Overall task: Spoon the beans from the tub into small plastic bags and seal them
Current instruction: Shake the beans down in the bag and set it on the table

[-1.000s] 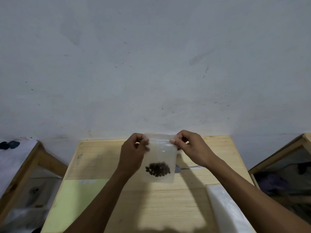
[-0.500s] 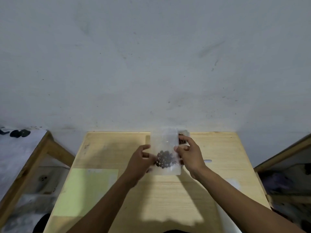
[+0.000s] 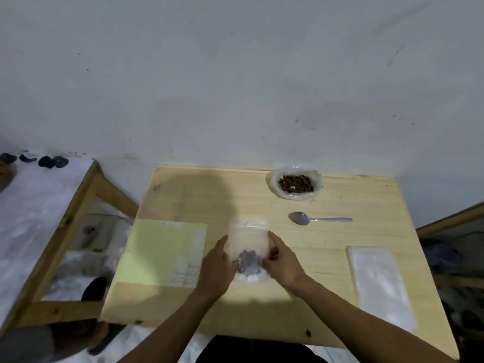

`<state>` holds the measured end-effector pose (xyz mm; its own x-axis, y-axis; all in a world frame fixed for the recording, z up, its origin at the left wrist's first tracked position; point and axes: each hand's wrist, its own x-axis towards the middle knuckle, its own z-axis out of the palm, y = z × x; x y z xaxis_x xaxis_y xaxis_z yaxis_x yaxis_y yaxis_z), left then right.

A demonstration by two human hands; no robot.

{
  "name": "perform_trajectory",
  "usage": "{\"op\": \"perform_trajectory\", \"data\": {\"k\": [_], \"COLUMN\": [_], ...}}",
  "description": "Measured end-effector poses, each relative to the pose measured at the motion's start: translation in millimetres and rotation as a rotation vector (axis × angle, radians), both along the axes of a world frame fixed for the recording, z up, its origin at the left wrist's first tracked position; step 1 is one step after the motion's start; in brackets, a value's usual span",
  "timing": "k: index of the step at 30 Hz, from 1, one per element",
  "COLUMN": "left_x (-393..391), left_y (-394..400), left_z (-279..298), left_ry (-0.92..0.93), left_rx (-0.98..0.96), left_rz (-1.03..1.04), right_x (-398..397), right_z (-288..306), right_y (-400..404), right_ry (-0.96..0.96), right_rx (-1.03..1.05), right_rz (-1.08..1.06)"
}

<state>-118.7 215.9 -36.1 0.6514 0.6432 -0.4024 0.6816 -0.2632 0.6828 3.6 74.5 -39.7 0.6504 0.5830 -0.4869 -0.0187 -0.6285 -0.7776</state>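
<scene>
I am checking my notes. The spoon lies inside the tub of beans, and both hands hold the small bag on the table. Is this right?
Not quite. In the head view the spoon lies on the table, in front of the tub of beans, not inside it. The rest holds: the left hand and right hand hold the small bag on the table.

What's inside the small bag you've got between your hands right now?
A cluster of dark beans sits low in the small bag, whose upper part looks empty. The left hand and right hand cover its lower edges.
</scene>
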Motion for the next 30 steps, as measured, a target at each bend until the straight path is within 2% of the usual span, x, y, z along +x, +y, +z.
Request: {"op": "perform_trajectory", "data": {"k": [3, 7, 11, 14, 17, 21, 25, 30], "left_x": [-6.5, -7.9, -9.1, -10.9, -13.1, -4.9, 30.8, 88.2], "left_y": [1.4, -2.1, -4.0, -1.9, 1.9, -1.7, -24.6, -81.4], "left_z": [-14.5, -19.1, -25.4, -22.9, -17.9, 0.3, 15.6, 11.6], "left_ry": [0.054, 0.085, 0.163, 0.172, 0.130, -0.036, -0.134, -0.029], "left_rx": [0.050, 0.061, 0.135, 0.103, 0.111, 0.150, 0.037, -0.176], "left_rz": [-0.069, -0.098, -0.118, -0.117, -0.111, -0.148, -0.235, -0.388], "right_x": [-11.4, -19.0, -25.7, -28.5, -29.0, -22.2, -2.8, 28.2], "right_z": [-8.3, -26.4, -20.0, -23.2, -18.6, 1.0, 12.8, 22.2], "right_y": [4.3, 9.2, 15.3, 17.7, 13.5, -23.0, -82.5, -154.0], "right_ry": [-0.098, -0.133, -0.179, -0.198, -0.224, -0.279, -0.298, -0.343], "right_rx": [-0.044, -0.106, -0.153, -0.154, -0.161, -0.150, -0.251, -0.369], "right_rz": [0.000, 0.031, 0.051, 0.064, 0.029, -0.040, -0.199, -0.386]}}
